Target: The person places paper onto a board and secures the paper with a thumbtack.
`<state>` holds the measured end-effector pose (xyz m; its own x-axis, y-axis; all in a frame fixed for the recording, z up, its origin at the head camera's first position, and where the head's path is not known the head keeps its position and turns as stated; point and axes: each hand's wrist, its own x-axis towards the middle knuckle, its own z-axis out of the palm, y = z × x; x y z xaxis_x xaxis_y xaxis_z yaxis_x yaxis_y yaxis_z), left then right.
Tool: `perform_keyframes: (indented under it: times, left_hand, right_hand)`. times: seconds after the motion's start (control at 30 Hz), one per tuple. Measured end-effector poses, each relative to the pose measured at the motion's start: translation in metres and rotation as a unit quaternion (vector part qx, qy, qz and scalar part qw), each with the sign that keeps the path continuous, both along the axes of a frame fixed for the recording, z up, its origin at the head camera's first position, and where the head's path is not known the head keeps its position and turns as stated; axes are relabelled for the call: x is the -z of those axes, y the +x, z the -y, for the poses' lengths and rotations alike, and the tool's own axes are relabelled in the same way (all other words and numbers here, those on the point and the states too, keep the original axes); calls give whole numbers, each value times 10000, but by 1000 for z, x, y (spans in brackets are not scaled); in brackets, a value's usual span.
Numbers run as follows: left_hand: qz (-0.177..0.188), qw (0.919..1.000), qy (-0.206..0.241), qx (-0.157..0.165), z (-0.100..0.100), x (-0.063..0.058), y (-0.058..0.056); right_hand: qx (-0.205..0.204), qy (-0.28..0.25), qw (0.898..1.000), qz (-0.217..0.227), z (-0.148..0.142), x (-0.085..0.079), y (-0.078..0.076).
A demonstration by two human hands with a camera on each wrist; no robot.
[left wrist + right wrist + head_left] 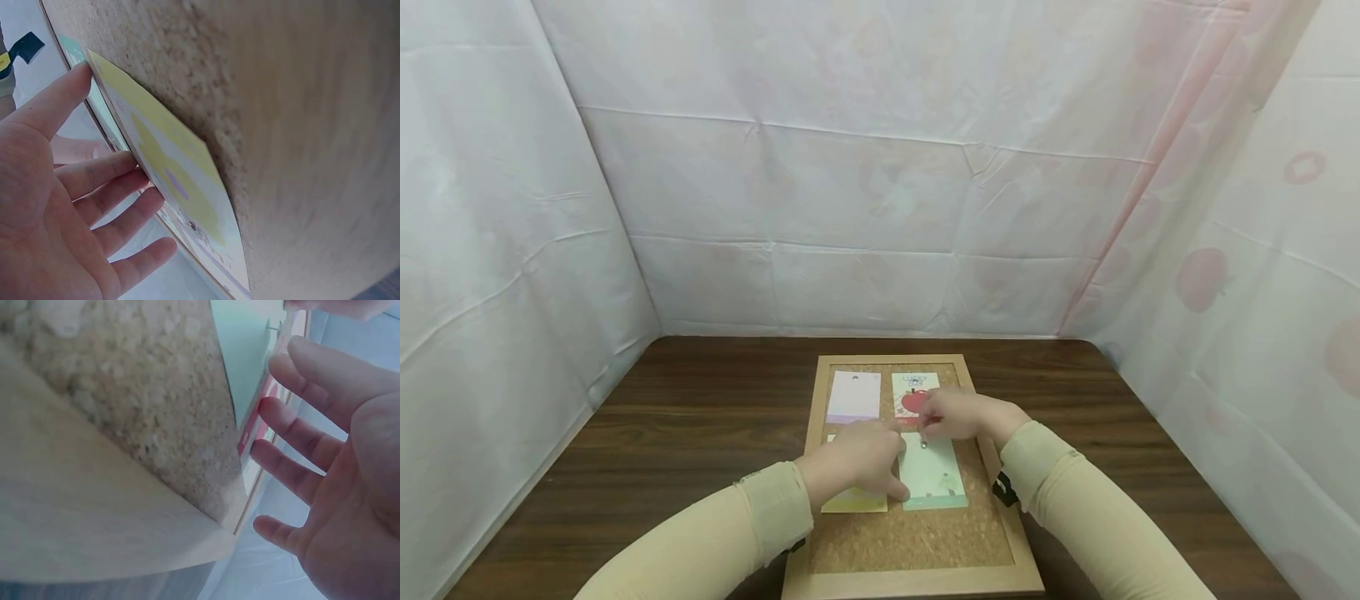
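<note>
A pale green note card (934, 471) lies on the lower right of a wood-framed cork board (910, 546). Near its top edge a small pin (923, 444) stands in it. My left hand (863, 456) rests at the card's left edge, thumb and fingers extended. Just above the pin is my right hand (957, 413), its fingers loosely bent; the right wrist view shows thumb and forefinger close together beside the pin (272, 326), apparently holding nothing. Under the left hand, a yellow card (169, 147) is partly hidden in the head view.
A white card with a lilac band (854, 396) is pinned upper left. Beside it is a "Lucky Day" card with a red apple (906, 400), also pinned and partly covered by the right hand. The board lies on a dark wooden table (715, 417) before white sheeting (850, 192).
</note>
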<state>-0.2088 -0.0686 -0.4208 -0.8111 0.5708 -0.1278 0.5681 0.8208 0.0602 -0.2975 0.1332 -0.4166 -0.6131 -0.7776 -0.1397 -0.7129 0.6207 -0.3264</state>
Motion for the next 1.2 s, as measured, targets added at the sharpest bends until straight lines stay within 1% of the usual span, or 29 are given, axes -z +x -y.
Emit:
perform_keyframes:
  times: [0.13,0.23,0.3,0.47,0.5,0.67,0.8,0.93,1.03,1.2]
  left_hand:
    - [7,10000,0,-9,-1,0,0]
    - [8,10000,1,3,-1,-1,0]
    - [26,10000,8,6,-1,-2,0]
    - [-16,10000,-7,-1,-1,-3,0]
    - [-21,10000,-13,-1,-1,-4,0]
    - [-42,10000,-64,-12,0,-3,1]
    - [-65,9999,-129,-22,-1,-1,0]
    - [-74,9999,-136,-24,-1,-1,0]
    - [-76,9999,-114,-22,-2,-1,-1]
    - [-76,9999,-85,-11,-2,-2,0]
  right_hand:
    - [46,-292,9996,43,-3,-6,-2]
    - [215,-473,9985,151,-4,-13,0]
    - [229,-600,9977,236,-5,-16,2]
    - [294,-652,9970,296,-4,-20,4]
    - [325,-645,9968,347,-3,-20,5]
    - [392,-377,9981,295,-1,-14,6]
    - [442,-130,9989,126,1,-6,5]
    - [476,40,9988,-53,3,-2,4]
    - [463,53,9988,-145,3,1,3]
    - [607,54,9978,-260,3,5,3]
